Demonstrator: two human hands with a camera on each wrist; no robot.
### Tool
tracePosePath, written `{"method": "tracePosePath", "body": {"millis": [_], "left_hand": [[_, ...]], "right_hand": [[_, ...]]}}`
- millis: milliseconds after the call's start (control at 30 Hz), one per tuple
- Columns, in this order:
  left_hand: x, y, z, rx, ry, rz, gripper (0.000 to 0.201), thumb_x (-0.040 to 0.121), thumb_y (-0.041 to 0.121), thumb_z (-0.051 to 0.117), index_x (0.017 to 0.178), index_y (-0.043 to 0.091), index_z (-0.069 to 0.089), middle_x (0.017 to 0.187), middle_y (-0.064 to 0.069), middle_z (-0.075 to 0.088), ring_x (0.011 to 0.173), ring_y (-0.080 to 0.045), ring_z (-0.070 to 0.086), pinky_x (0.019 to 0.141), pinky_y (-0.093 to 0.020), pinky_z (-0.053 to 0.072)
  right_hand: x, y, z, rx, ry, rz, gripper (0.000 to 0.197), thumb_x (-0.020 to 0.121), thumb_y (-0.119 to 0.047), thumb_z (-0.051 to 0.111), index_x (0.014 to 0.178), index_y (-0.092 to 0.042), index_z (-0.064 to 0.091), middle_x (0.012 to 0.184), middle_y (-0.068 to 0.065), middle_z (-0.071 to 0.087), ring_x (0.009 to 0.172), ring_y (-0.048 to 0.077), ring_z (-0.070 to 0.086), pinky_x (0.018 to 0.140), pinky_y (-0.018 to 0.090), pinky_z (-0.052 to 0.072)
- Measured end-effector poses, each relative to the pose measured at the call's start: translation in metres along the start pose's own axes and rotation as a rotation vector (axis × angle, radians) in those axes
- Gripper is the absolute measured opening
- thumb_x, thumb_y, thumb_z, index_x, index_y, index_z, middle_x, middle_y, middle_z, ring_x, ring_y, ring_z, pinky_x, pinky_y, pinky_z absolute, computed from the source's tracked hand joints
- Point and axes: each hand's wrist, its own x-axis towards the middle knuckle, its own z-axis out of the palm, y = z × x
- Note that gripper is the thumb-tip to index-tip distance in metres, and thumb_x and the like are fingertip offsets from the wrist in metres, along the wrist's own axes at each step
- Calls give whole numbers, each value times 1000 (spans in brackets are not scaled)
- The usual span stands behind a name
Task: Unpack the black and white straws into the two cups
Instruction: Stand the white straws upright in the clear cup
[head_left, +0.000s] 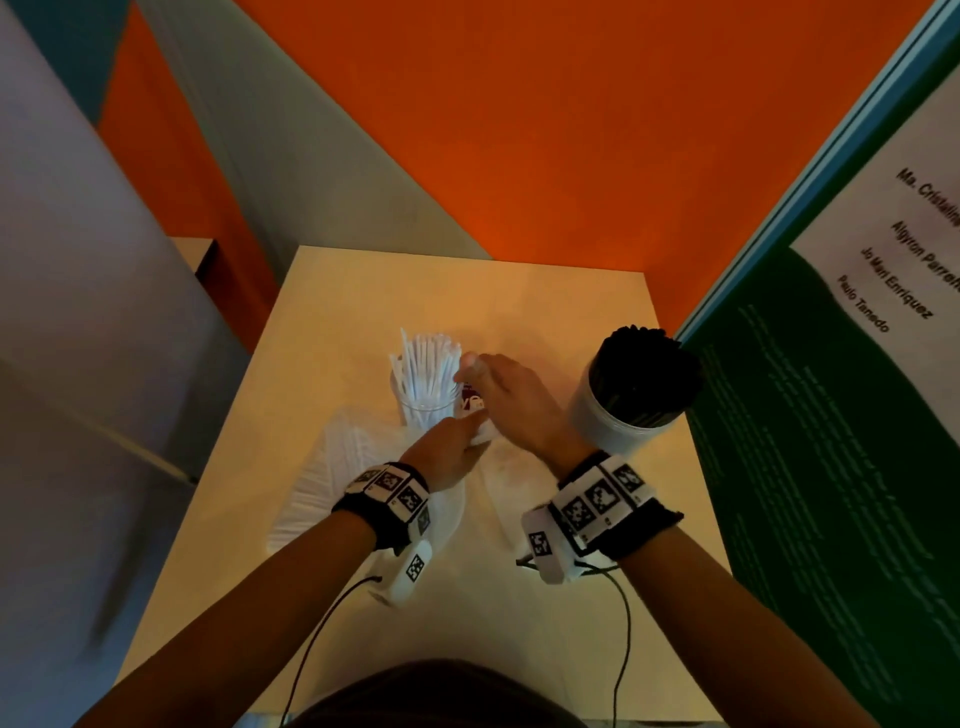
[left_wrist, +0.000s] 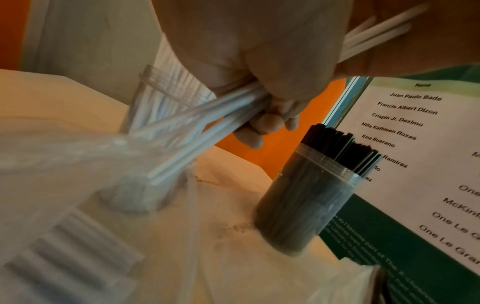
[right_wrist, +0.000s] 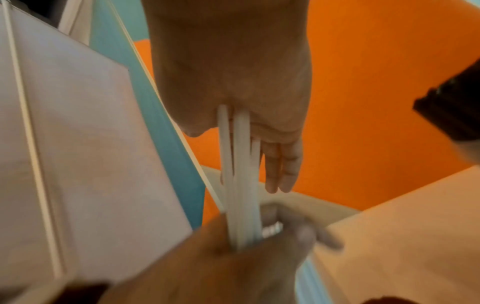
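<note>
Both forearms reach up from six o'clock in the head view, each wrist wrapped in a black band with white marker tiles. At the centre of the pale table the left hand and right hand meet, just beside the clear cup at about eleven o'clock of them, which stands upright and full of white straws. Blur hides what the fingers do here. At three o'clock of the hands, near the table's right edge, stands the second cup, packed with black straws. A clear plastic bag with more white straws lies flat at nine o'clock of the left wrist. A green and white poster rises along the right.

From the left wrist view, the left hand has its fingers curled round a small bundle of white straws that slants down toward eight o'clock into the crumpled bag. The cup of black straws stands at four o'clock, against the poster.

From the right wrist view, the right hand holds the bundle against its palm; its visible fingers are nearly straight, its thumb is hidden. At six o'clock the blurred left hand grips the bundle's other end.
</note>
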Motion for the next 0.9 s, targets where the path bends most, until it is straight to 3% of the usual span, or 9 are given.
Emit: {"method": "tracePosePath", "body": {"millis": [67, 200, 300, 400, 500, 633, 733, 800, 900], "left_hand": [[1, 6, 0, -60, 31, 18, 21, 96, 12, 50, 113, 3, 60, 93, -6, 63, 90, -31, 63, 65, -14, 38], [6, 17, -22, -219, 88, 10, 15, 100, 22, 46, 100, 16, 60, 75, 8, 62, 66, -11, 57, 64, -26, 42], [18, 28, -58, -419, 258, -58, 25, 101, 32, 42, 92, 23, 64, 59, 5, 62, 54, -10, 56, 57, -20, 47], [33, 30, -94, -469, 432, -18, 34, 102, 34, 38, 101, 16, 66, 77, -1, 70, 74, -11, 64, 68, -15, 46], [46, 21, -111, -493, 552, -2, 33, 103, 27, 40, 111, 7, 66, 104, 15, 64, 101, 20, 51, 85, 0, 33], [61, -4, -108, -480, 565, -53, 36, 102, 23, 40, 124, -2, 54, 109, 28, 53, 98, 38, 33, 78, 12, 21], [64, -19, -100, -472, 507, -133, 41, 101, 31, 42, 132, 4, 48, 120, 24, 55, 114, 21, 36, 94, 5, 24], [65, -29, -95, -470, 439, -182, 50, 97, 37, 49, 140, 14, 39, 131, 16, 50, 129, -2, 38, 111, -22, 30], [63, -44, -92, -383, 324, -302, 93, 78, 52, 68, 149, 23, 15, 155, 2, 21, 143, -14, 20, 117, -39, 21]], "right_hand": [[2, -3, 10, 36, 6, -8, 49, 99, -49, 34, 94, -16, 71, 103, 5, 67, 93, 15, 60, 86, 30, 46], [10, -8, -2, 233, 202, -86, 54, 96, -58, 29, 93, -21, 68, 101, -7, 66, 96, 6, 60, 84, 22, 45], [17, -6, -18, 377, 286, -102, 59, 86, -67, 27, 90, -23, 66, 95, -10, 67, 95, 4, 63, 84, 27, 52], [21, 2, -26, 403, 334, -77, 49, 92, -58, 28, 85, -27, 65, 91, -9, 69, 92, 8, 64, 83, 32, 53], [24, 16, -25, 390, 348, -37, 47, 98, -50, 29, 86, -22, 66, 92, -6, 69, 93, 14, 64, 83, 38, 53], [24, 32, -19, 381, 331, -6, 47, 96, -53, 30, 85, -25, 67, 92, -4, 69, 92, 13, 64, 83, 38, 54], [25, 40, -17, 371, 335, 11, 41, 100, -48, 32, 82, -31, 66, 88, -8, 69, 89, 8, 65, 80, 34, 54], [26, 44, -17, 351, 329, 13, 41, 100, -46, 32, 82, -33, 65, 88, -8, 69, 89, 10, 65, 80, 35, 54], [27, 50, -15, 333, 319, 8, 41, 99, -47, 33, 84, -28, 66, 89, -8, 69, 89, 9, 65, 82, 37, 55]]}}
